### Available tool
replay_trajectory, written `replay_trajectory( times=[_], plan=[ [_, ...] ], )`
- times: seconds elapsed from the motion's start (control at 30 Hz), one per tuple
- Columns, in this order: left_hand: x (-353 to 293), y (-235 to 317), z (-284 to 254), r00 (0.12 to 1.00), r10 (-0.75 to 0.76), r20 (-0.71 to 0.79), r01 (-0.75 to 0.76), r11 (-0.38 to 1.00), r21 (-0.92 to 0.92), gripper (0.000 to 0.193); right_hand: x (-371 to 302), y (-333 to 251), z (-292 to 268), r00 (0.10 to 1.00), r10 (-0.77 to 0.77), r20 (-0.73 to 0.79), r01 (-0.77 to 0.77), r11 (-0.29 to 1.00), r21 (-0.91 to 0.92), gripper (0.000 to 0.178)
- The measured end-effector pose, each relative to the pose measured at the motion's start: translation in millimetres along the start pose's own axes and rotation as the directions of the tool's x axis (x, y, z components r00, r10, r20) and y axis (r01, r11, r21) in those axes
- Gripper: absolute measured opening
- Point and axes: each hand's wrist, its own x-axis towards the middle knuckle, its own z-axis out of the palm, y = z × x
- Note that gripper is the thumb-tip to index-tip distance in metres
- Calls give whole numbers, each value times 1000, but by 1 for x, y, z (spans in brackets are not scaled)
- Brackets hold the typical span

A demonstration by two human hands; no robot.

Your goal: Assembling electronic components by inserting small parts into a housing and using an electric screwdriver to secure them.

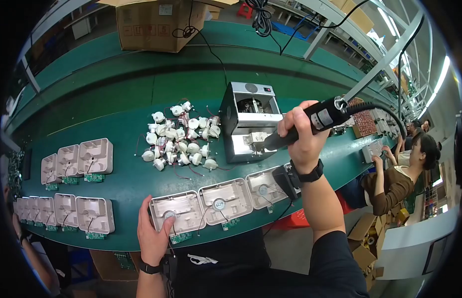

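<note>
My right hand (305,131) is wrapped round a black electric screwdriver (326,115) with a cable at its rear end. Its front end points down-left into the opening of a screw feeder (251,121), a black and silver box. My left hand (155,232) grips the left side of a white plastic housing (183,206), fingers along the outer wall and thumb inside near a round speaker (168,215). A green circuit board (180,238) hangs at that housing's near edge. Two similar housings (226,196) stand in line to its right, each with a round part inside.
Wired white round parts (181,136) lie heaped beyond the housings. More housings with boards (94,214) stand in rows at the left. A cardboard box (149,25) sits at the back. A co-worker (402,174) works farther along the bench at right.
</note>
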Motion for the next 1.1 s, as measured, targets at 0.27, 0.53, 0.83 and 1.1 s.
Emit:
replay_trajectory(
  times=[0.27,0.53,0.83,1.1],
  plan=[
    [2,7,-1,999,35,-23,-34,999,23,73,-78,-52,32,952,198,235,-253,938,235,26],
    [0,4,0,997,67,-39,-66,998,13,72,-109,-49,67,797,230,558,-292,956,22,33],
    [2,1,0,995,95,-40,-94,995,19,72,-113,-18,74,814,154,560,-104,987,-121,36],
    [3,12,-9,1000,11,3,-11,1000,5,72,-91,-48,50,792,177,584,-238,971,29,31]
  ],
)
